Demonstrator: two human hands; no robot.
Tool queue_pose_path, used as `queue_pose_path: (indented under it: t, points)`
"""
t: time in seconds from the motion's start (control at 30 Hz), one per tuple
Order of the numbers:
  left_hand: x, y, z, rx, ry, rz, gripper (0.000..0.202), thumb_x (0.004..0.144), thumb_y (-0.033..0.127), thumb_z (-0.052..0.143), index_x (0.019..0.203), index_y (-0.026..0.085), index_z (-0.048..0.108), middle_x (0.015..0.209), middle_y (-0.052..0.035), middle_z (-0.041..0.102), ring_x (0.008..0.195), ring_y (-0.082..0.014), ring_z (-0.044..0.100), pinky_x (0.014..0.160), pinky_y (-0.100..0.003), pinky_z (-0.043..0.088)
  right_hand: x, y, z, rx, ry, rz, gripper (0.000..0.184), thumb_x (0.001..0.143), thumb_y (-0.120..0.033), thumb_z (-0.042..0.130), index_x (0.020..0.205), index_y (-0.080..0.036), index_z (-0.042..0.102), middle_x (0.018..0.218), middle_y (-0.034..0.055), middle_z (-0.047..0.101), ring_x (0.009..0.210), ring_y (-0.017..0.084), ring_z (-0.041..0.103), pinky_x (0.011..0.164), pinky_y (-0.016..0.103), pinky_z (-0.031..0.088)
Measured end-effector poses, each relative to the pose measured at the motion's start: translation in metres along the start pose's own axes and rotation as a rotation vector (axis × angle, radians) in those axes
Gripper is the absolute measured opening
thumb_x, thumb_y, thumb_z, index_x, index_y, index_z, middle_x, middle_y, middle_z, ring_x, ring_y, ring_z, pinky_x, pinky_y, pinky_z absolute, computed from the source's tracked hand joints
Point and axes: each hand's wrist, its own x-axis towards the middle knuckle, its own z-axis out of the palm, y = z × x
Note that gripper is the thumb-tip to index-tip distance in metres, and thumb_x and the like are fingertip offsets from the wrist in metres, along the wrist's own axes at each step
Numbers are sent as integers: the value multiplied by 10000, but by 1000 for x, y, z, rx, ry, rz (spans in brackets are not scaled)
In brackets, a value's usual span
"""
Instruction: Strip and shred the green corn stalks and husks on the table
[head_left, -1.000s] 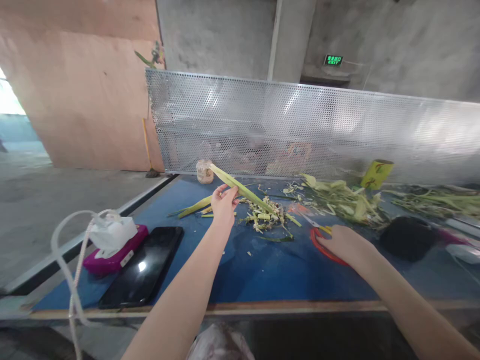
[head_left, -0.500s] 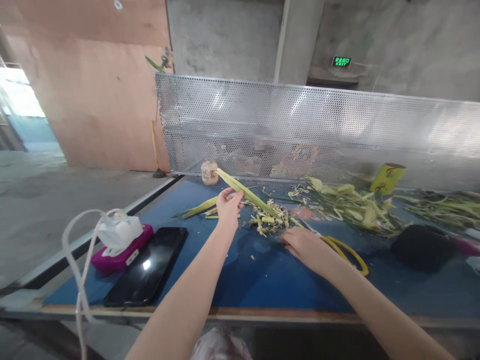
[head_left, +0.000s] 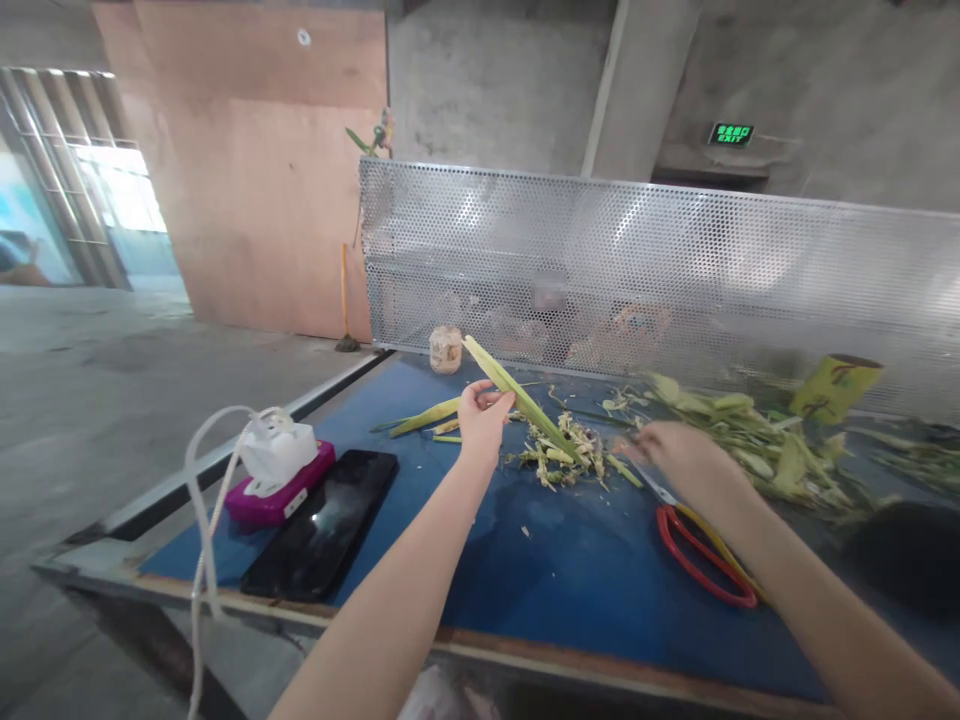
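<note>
My left hand (head_left: 482, 418) pinches a long pale-green strip of corn husk (head_left: 517, 392) between thumb and fingers, holding it at a slant above the table. The strip's lower end is over a heap of chopped husk scraps (head_left: 559, 452). My right hand (head_left: 679, 460) hovers right of that heap, its fingers smeared by motion, so I cannot make out whether it holds anything. Below it lie scissors (head_left: 701, 560) with red and yellow handles, their blades partly hidden by the hand. Two longer husk leaves (head_left: 427, 415) rest behind my left hand.
A pile of husks (head_left: 750, 440) and a yellow-green can (head_left: 836, 388) are at the right. A jar (head_left: 445, 350) stands by the perforated metal screen (head_left: 480, 230). At left are a black phone (head_left: 322, 525), a purple power strip (head_left: 259, 500) with tissue, and white cables (head_left: 201, 560).
My right hand has moved up and right, away from the scraps, uncovering the red scissor handle. My left hand still grips the husk strip. The view has turned somewhat left.
</note>
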Motion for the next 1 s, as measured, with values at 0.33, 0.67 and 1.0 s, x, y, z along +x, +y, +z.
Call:
queue_pose_path:
  t: [0.33,0.67,1.0]
  points:
    - [-10,0,2,186,-156,127,320,537,168,659,791,170,463,533,64,526,464,-61,480,471,-183,372,18,-77,-8,418,218,-226,306,699,-459,532,797,-179,606,820,66,634,765,205,569,691,324,424]
    - [-6,-1,-1,309,-270,212,325,555,188,677,821,167,491,579,27,576,534,-92,526,568,-220,403,26,-63,12,854,12,-227,206,702,-303,482,734,-138,601,692,45,641,626,160,577,601,261,434]
    - [-9,-1,3,8,-315,-8,423,499,218,738,840,170,492,587,37,608,464,-53,491,515,-200,386,17,-54,1,1164,-74,-292,190,715,-319,503,743,-146,576,706,5,576,631,109,520,641,244,419]
